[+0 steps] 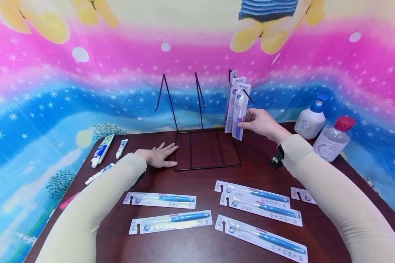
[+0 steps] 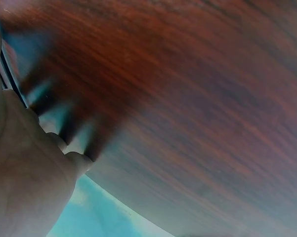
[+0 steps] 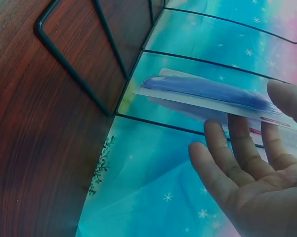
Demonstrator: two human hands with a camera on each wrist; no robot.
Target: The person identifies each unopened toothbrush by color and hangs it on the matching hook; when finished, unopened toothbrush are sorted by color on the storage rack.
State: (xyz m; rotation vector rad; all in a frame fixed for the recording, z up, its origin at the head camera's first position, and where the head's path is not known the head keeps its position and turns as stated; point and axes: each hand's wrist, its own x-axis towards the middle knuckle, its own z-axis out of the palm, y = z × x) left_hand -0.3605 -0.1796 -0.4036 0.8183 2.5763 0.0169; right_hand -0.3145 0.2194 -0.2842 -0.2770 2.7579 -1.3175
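Note:
A black wire rack (image 1: 191, 149) with upright hooks stands at the back of the table. On its right hook hang several packaged toothbrushes. The front one, a purple packaged toothbrush (image 1: 241, 109), is pinched along its lower edge between the thumb and fingers of my right hand (image 1: 261, 122). In the right wrist view the purple handle (image 3: 202, 90) lies under clear plastic, thumb above and fingers below. My left hand (image 1: 159, 155) rests on the table with fingers spread, against the left side of the rack's base. The left wrist view shows that hand (image 2: 29, 168) flat and holding nothing.
Several blue packaged toothbrushes (image 1: 263, 239) lie along the table's front. At the left are toothpaste tubes (image 1: 102, 150). A white pump bottle (image 1: 310, 120) and a clear bottle with a red cap (image 1: 332, 144) stand back right. A patterned cloth (image 1: 135, 95) hangs behind the table.

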